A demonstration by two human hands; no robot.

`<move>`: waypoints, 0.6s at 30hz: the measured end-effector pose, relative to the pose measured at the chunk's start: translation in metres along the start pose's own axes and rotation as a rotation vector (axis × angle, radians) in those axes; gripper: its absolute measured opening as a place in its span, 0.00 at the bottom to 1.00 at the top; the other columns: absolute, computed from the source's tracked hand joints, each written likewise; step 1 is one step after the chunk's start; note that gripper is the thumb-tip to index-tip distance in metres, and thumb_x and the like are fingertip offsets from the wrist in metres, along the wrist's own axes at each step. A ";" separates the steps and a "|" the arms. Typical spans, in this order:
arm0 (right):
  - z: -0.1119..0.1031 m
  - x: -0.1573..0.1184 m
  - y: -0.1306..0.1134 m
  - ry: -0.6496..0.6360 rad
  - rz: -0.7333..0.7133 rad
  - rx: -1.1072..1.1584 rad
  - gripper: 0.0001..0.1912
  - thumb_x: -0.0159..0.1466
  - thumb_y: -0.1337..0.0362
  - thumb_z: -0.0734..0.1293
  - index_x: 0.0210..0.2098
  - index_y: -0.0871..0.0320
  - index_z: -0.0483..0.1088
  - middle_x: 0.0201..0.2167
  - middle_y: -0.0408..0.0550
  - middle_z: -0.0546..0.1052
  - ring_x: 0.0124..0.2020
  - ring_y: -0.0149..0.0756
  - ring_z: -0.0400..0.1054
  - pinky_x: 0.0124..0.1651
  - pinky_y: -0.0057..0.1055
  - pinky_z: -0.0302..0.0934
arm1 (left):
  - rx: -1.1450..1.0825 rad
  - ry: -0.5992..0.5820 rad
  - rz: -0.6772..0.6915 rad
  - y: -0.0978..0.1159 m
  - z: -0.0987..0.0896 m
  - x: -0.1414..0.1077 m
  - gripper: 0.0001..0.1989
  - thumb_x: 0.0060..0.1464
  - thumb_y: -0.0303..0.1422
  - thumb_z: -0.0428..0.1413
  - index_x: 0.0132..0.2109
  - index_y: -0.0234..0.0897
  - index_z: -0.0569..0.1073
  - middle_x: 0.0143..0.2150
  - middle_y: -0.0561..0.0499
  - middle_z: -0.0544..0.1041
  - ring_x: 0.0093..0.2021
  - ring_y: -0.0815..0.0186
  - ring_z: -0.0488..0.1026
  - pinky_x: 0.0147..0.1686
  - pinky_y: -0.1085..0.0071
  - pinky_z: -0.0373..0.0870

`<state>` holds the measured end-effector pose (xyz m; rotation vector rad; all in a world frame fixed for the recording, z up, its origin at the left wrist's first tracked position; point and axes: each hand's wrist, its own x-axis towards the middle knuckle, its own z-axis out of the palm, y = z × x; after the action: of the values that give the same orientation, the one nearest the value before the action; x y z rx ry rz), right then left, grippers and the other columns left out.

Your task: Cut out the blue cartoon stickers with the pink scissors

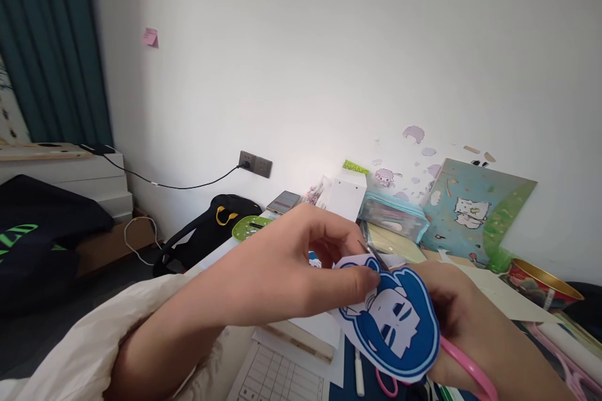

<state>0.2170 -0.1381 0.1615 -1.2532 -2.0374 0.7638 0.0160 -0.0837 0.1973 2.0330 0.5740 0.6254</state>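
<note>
My left hand (305,279) pinches a paper cutout (409,332) between thumb and fingers. The cutout carries a blue-and-white cartoon head with a blue outline, and white paper margin is left along its left side. My right hand (475,316), partly behind the cutout, grips a pair of scissors with a pink handle (470,366). The scissor blades (376,257) point up and left at the top edge of the paper, close to my left fingertips. Most of my right fingers are hidden.
Beneath my hands lie a printed grid sheet (277,376) and a white marker (359,373). Behind stand a clear pencil case (395,216), a white box (345,194) and a phone (283,202). At right are a round tin (540,288) and a blue illustrated board (470,207).
</note>
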 end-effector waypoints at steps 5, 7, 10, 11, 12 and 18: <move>0.001 0.001 -0.003 -0.028 0.039 0.019 0.07 0.50 0.70 0.65 0.19 0.55 0.63 0.17 0.38 0.54 0.19 0.29 0.47 0.21 0.26 0.52 | 0.001 -0.019 -0.008 0.004 0.000 0.000 0.10 0.51 0.34 0.55 0.25 0.36 0.65 0.25 0.53 0.68 0.29 0.68 0.68 0.30 0.74 0.69; 0.000 0.001 -0.002 -0.044 0.039 0.046 0.07 0.50 0.69 0.65 0.18 0.55 0.63 0.16 0.37 0.53 0.19 0.29 0.47 0.21 0.26 0.51 | 0.004 -0.023 0.006 0.002 0.000 -0.001 0.10 0.52 0.34 0.54 0.25 0.36 0.65 0.26 0.53 0.68 0.29 0.68 0.68 0.30 0.74 0.69; -0.001 0.001 -0.001 -0.050 0.029 0.058 0.09 0.50 0.69 0.66 0.17 0.56 0.63 0.15 0.37 0.52 0.18 0.28 0.47 0.20 0.25 0.51 | 0.028 -0.015 0.025 -0.001 0.000 -0.002 0.09 0.52 0.34 0.54 0.26 0.36 0.65 0.26 0.53 0.68 0.30 0.68 0.68 0.30 0.74 0.69; -0.001 0.001 0.000 -0.049 0.029 0.055 0.09 0.50 0.70 0.66 0.17 0.56 0.63 0.15 0.37 0.52 0.18 0.28 0.47 0.20 0.25 0.50 | 0.039 -0.015 0.032 -0.002 0.000 -0.003 0.09 0.52 0.34 0.54 0.26 0.36 0.65 0.26 0.53 0.68 0.30 0.68 0.68 0.30 0.74 0.69; -0.001 0.001 0.000 -0.048 0.033 0.056 0.09 0.50 0.70 0.67 0.17 0.56 0.63 0.15 0.36 0.52 0.18 0.28 0.46 0.20 0.25 0.50 | 0.048 -0.012 0.046 -0.004 0.000 -0.003 0.09 0.52 0.34 0.54 0.27 0.36 0.66 0.26 0.53 0.68 0.30 0.68 0.68 0.30 0.74 0.68; -0.001 -0.002 0.004 -0.028 0.011 0.036 0.09 0.49 0.72 0.66 0.18 0.57 0.63 0.16 0.36 0.54 0.19 0.27 0.46 0.20 0.24 0.49 | 0.081 0.003 0.122 -0.012 0.002 -0.001 0.10 0.54 0.35 0.53 0.28 0.37 0.66 0.26 0.54 0.67 0.30 0.68 0.67 0.29 0.76 0.68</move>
<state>0.2203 -0.1379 0.1590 -1.2408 -2.0311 0.8243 0.0147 -0.0794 0.1862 2.1560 0.4869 0.6868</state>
